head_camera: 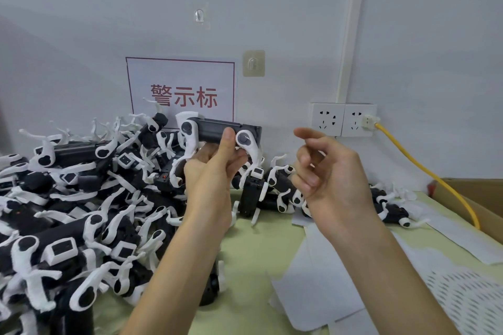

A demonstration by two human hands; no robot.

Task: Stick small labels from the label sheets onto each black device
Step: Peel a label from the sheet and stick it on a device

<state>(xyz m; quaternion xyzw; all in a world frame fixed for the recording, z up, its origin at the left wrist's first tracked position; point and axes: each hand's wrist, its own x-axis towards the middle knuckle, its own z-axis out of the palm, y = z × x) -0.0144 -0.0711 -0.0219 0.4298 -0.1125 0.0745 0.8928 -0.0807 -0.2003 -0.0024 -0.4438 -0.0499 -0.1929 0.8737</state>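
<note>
My left hand (215, 163) grips a black device (220, 130) with white arms, raised in front of the wall sign, thumb pressed on its front face. To its right, my right hand (324, 168) hovers apart from the device, its fingers loosely curled and holding nothing that I can make out. A large heap of black devices (76, 212) with white parts covers the table's left side. Several more devices (275, 193) lie behind my hands. Label sheets (462, 296) with rows of small cut-outs lie at the lower right.
The table (253, 253) has a pale green top. White backing sheets (313, 288) lie under my right forearm. A cardboard box (473, 198) stands at the right edge. A yellow cable (424, 168) runs from the wall sockets (343, 119) down toward the box.
</note>
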